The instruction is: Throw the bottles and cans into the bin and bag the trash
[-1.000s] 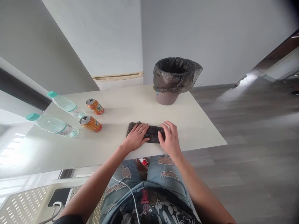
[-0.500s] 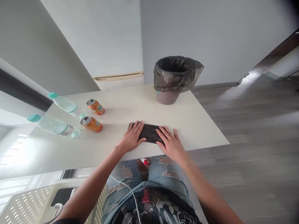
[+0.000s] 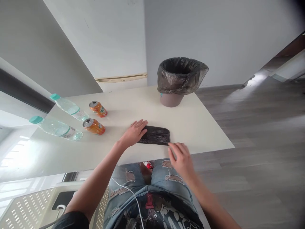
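Observation:
A folded black plastic bag (image 3: 156,136) lies flat on the white table (image 3: 133,103) in front of me. My left hand (image 3: 134,131) rests on the bag's left end, palm down with the fingers stretched out. My right hand (image 3: 181,156) is at the bag's near right corner, its fingers bent and the thumb a little apart from them. Its fingertips are at or just beside that corner; whether they touch it I cannot tell. The left end of the bag is hidden under my left hand.
At the back right of the table stands a mauve bin (image 3: 171,100) lined with a black bag (image 3: 182,81). Two orange cans (image 3: 98,109) and two clear bottles with teal caps (image 3: 57,128) are on the left. A perforated cream basket (image 3: 28,206) sits below left.
My right hand has come off the bag's right end and moved right and towards me, its fingers now bent. My left hand has shifted slightly; more of the bag shows.

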### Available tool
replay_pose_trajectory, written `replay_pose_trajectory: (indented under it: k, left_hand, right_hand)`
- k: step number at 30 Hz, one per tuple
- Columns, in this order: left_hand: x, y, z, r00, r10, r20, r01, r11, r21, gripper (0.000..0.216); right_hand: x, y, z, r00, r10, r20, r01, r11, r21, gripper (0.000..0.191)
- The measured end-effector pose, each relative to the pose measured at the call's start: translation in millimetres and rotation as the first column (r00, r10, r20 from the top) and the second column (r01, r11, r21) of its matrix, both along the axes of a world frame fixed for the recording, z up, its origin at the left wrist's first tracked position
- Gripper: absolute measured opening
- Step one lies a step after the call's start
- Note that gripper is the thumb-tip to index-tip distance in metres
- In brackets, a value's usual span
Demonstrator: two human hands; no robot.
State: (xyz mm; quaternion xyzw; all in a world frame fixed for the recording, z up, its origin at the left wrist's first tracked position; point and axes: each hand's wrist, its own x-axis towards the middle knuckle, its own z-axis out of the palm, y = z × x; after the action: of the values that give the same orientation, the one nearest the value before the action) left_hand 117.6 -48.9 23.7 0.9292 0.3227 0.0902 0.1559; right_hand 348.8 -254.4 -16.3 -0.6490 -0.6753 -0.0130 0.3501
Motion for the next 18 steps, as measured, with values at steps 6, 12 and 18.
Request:
replay_pose_trajectory:
  k: [6, 12, 18]
  left_hand:
    - [-7, -17, 17.0, 0.976, 0.173, -0.132, -0.168, 0.984, 0.050, 0.036]
    - [-43, -64, 30.5, 0.906, 0.389, -0.167, -0.420, 0.877, -0.233, 0.024]
    - [-35, -71, 13.8, 0.822, 0.566, 0.072, -0.461, 0.734, -0.498, 0.027]
  right_hand:
    - [-27, 10, 5.8, 0.983, 0.163, 0.088, -0.147, 0.976, -0.161, 0.032]
    - [0, 21, 4.0, 0.998, 0.027, -0.063, -0.038, 0.982, -0.184, 0.026]
    - [-24, 37, 19.0, 0.922, -0.125, -0.366, -0.021, 0.929, -0.369, 0.026]
